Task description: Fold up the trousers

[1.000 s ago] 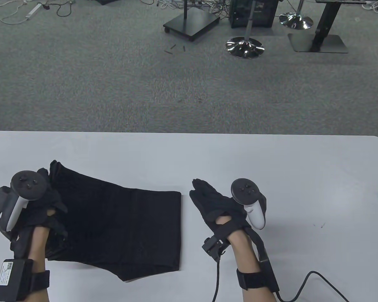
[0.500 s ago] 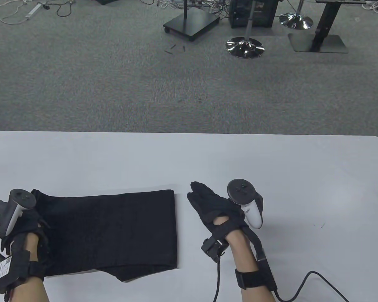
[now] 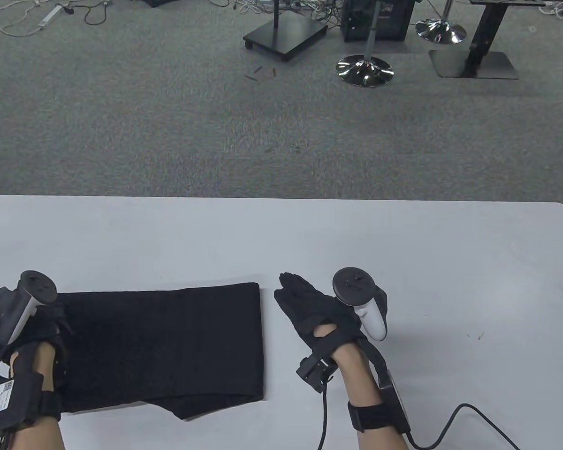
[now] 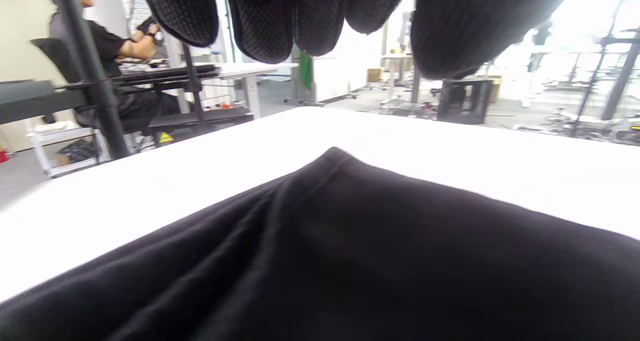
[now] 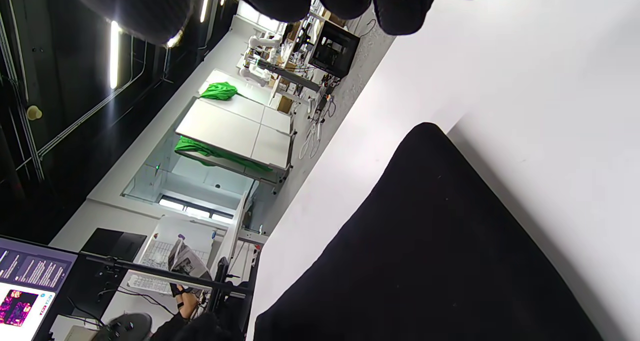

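- Grey carpet (image 3: 169, 117) lay beyond the white rectangular table (image 3: 403, 243).
- Folded black fabric trousers (image 3: 169, 342) lay flat on the table's near left part.
- Left hand (image 3: 23, 328) rested at the trousers' left edge; fingers (image 4: 265, 26) hung above the cloth, grasping nothing.
- Right hand (image 3: 316, 311) lay flat, fingers extended, just beside the trousers' right edge, holding nothing.
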A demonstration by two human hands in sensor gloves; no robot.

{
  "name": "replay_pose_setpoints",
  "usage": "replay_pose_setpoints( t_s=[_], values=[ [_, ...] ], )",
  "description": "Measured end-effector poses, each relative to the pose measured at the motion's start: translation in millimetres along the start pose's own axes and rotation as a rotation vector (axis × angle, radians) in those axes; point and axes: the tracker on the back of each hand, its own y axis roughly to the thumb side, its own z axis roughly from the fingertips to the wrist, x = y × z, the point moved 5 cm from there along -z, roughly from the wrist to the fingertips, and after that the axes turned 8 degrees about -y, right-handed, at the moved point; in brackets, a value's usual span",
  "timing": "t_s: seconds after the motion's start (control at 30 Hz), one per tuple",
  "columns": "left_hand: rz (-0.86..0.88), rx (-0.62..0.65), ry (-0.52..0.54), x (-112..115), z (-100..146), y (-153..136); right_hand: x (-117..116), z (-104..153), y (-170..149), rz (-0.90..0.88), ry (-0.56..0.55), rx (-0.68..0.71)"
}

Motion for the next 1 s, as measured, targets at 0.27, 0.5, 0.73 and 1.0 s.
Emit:
replay_pose_setpoints(
  t_s=[0.27, 0.5, 0.73, 1.0],
  values=[
    [0.183, 0.319, 0.018, -9.5, 48.4, 97.7, -10.4, -0.7, 2.7, 0.037, 0.016, 0.006],
    [0.243, 0.538, 0.001, 26.4, 91.4, 175.7, -14.1, -2.3, 0.0, 0.059, 0.018, -0.003],
    [0.232, 0.622, -0.020, 64.4, 112.3, 208.8, -18.9, -8.0, -11.8, 0.085, 0.007, -0.046],
    [0.274, 0.642, 0.022, 63.9, 113.0, 199.1, -40.4, -21.0, -44.4, 0.155, -0.015, -0.141]
  ],
)
